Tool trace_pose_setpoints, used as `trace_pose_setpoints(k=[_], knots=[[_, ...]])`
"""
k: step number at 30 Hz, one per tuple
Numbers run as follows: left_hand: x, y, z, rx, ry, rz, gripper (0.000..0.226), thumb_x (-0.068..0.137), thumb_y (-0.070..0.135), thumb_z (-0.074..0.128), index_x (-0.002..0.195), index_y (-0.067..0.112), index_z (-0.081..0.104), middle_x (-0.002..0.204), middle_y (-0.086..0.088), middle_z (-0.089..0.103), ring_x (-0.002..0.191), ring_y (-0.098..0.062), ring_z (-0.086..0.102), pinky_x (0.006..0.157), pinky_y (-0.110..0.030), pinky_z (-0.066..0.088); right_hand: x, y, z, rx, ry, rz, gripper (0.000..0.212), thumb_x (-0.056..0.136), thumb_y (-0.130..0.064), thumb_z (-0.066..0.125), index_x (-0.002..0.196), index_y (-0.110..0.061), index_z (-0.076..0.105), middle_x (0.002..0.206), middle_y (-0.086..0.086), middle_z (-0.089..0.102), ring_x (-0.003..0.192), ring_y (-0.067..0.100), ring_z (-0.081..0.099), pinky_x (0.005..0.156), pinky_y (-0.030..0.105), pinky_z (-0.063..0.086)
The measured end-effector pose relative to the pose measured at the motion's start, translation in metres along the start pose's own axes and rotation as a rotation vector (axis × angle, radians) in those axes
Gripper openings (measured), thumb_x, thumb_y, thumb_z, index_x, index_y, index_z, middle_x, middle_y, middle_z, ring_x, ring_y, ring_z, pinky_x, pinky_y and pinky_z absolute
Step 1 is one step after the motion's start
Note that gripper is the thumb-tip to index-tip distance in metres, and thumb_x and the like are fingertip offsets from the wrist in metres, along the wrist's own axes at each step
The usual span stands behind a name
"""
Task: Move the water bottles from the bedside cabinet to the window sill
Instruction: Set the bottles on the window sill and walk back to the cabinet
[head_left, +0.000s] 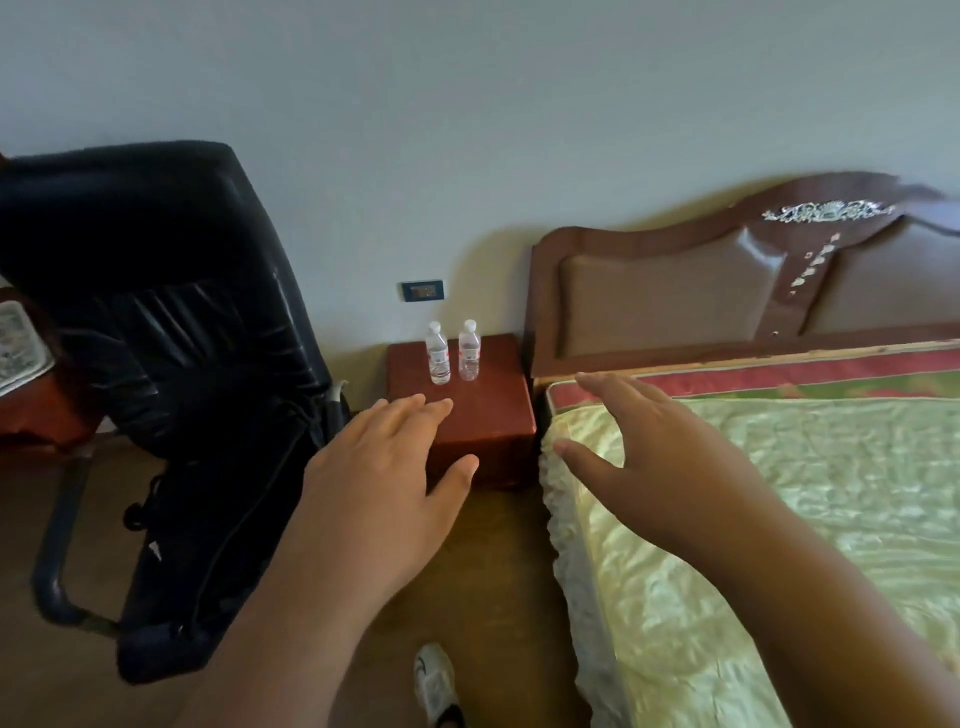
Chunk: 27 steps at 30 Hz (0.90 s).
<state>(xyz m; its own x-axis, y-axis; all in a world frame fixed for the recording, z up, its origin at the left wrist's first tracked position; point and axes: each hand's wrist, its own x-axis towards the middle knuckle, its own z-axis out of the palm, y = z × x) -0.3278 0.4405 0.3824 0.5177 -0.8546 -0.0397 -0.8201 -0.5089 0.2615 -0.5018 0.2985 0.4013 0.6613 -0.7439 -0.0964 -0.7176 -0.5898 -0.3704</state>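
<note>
two small clear plastic water bottles with white caps, the left bottle (438, 353) and the right bottle (469, 350), standing upright and just beside each other near the back of the small dark red wooden bedside cabinet (483, 421), close to the pale wall. could go wrong like this: grabbing too fast, bumping one light, tall bottle with stiff fingers and tipping it into the other, then both rolling off onto the brown floor (498, 561); or squeezing thin plastic too hard. no window sill in view, so a turn and a walk to come, with the black leather chair (171, 332) close on one side and the bed with the shiny green cover (779, 509) on the other to bump into. left hand (384, 478) spread flat and loose, holding nothing, fingertips (415, 402) over the cabinet's front part, short of the bottles. right hand (649, 441) also spread wide, holding nothing, over the bed corner, bottles ahead and off to its left, well apart.
</note>
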Motion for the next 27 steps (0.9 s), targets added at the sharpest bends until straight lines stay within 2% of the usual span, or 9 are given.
trace_pose_setpoints(k=[9, 12, 15, 18, 21, 27], knots=[[0.141, -0.046, -0.026, -0.023, -0.017, 0.145, 0.062, 0.093, 0.065, 0.037, 0.150, 0.043, 0.027, 0.157, 0.017, 0.032, 0.147, -0.010, 0.027, 0.115, -0.045, 0.035, 0.097, -0.021, -0.001, -0.030, 0.100, 0.159, 0.071, 0.092, -0.067, 0.049, 0.155, -0.040, 0.027, 0.160, -0.018, 0.031, 0.143, 0.010, 0.038, 0.109, 0.033, 0.040], [0.173, -0.057, -0.029, -0.045, -0.013, 0.164, 0.061, 0.094, 0.063, 0.040, 0.150, 0.041, 0.030, 0.155, 0.017, 0.034, 0.145, -0.009, 0.029, 0.113, -0.040, 0.034, 0.120, -0.027, 0.005, -0.036, 0.073, 0.190, 0.071, 0.092, -0.066, 0.050, 0.154, -0.041, 0.027, 0.160, -0.018, 0.031, 0.144, 0.009, 0.038, 0.108, 0.034, 0.040], [0.196, -0.066, -0.025, -0.062, -0.047, 0.161, 0.062, 0.094, 0.064, 0.038, 0.151, 0.044, 0.026, 0.157, 0.018, 0.030, 0.147, -0.008, 0.025, 0.116, -0.043, 0.034, 0.148, -0.033, 0.007, -0.027, 0.035, 0.199, 0.071, 0.092, -0.065, 0.050, 0.155, -0.040, 0.027, 0.160, -0.018, 0.032, 0.144, 0.009, 0.038, 0.109, 0.033, 0.039], [0.223, -0.076, -0.018, -0.058, -0.075, 0.138, 0.063, 0.094, 0.065, 0.038, 0.151, 0.044, 0.025, 0.158, 0.018, 0.029, 0.148, -0.008, 0.022, 0.116, -0.045, 0.034, 0.187, -0.036, 0.008, -0.006, 0.019, 0.178, 0.071, 0.092, -0.064, 0.051, 0.154, -0.038, 0.030, 0.159, -0.017, 0.033, 0.135, 0.011, 0.049, 0.107, 0.033, 0.042], [0.253, -0.087, -0.016, -0.049, -0.058, 0.083, 0.061, 0.095, 0.063, 0.040, 0.150, 0.040, 0.030, 0.156, 0.017, 0.033, 0.145, -0.009, 0.029, 0.113, -0.042, 0.035, 0.230, -0.034, 0.011, 0.005, -0.002, 0.145, 0.070, 0.092, -0.063, 0.053, 0.153, -0.037, 0.033, 0.158, -0.017, 0.036, 0.122, 0.013, 0.058, 0.104, 0.035, 0.046], [0.309, -0.102, -0.016, -0.021, -0.025, -0.060, 0.060, 0.095, 0.061, 0.042, 0.149, 0.036, 0.035, 0.151, 0.013, 0.041, 0.139, -0.012, 0.037, 0.108, -0.042, 0.042, 0.322, -0.020, 0.012, 0.036, -0.063, 0.039, 0.073, 0.089, -0.065, 0.052, 0.152, -0.035, 0.034, 0.156, -0.013, 0.040, 0.134, 0.016, 0.049, 0.107, 0.042, 0.044]])
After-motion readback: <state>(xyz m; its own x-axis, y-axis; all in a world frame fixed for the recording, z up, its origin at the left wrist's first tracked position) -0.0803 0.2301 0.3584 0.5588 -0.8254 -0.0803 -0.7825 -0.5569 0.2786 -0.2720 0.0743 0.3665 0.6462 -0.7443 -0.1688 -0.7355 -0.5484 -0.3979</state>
